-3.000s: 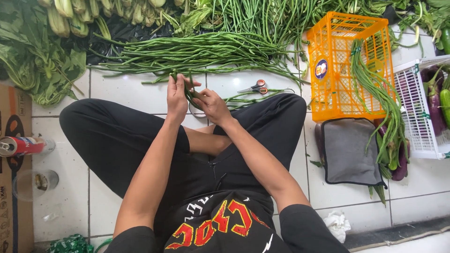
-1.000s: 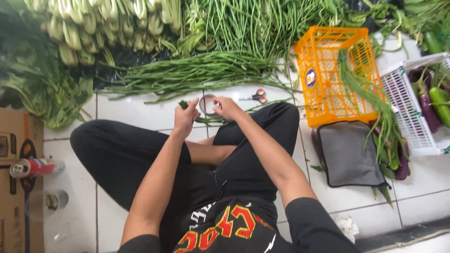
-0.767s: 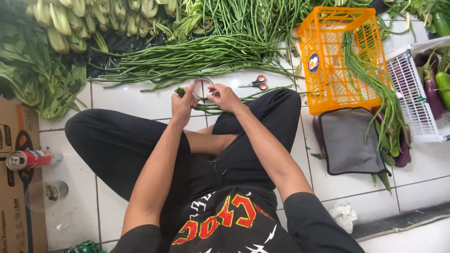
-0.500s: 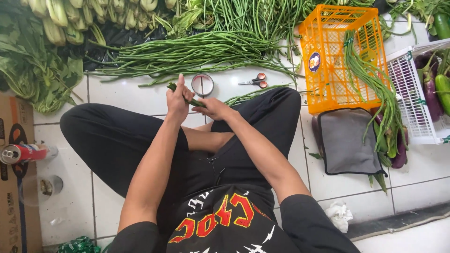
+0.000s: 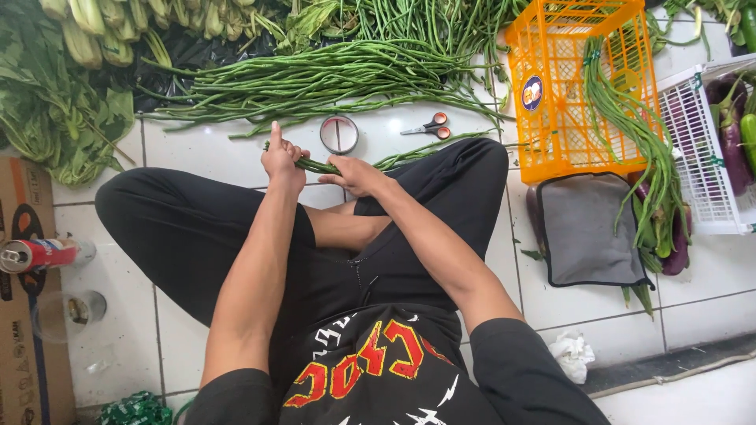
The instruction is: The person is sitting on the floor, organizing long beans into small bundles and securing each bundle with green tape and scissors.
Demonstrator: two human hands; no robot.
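I sit cross-legged on a white tiled floor. My left hand (image 5: 282, 160) and my right hand (image 5: 356, 172) both grip a small bunch of long green beans (image 5: 319, 166) held across my knees, with its far end trailing right along my leg. Just beyond my hands lies a round roll of tape (image 5: 339, 134) and a pair of orange-handled scissors (image 5: 426, 127). A long pile of loose long beans (image 5: 315, 79) stretches across the floor behind them.
An orange plastic crate (image 5: 567, 86) with beans draped over it stands at the right, beside a white basket (image 5: 701, 157) of eggplants and a grey pouch (image 5: 587, 228). Leafy greens (image 5: 55, 118) lie at the left, with a can (image 5: 35, 253), a cup (image 5: 67, 312) and cardboard.
My hands dropped from the tape roll back toward my lap and now hold the bean bunch lower; the tape roll lies on the floor.
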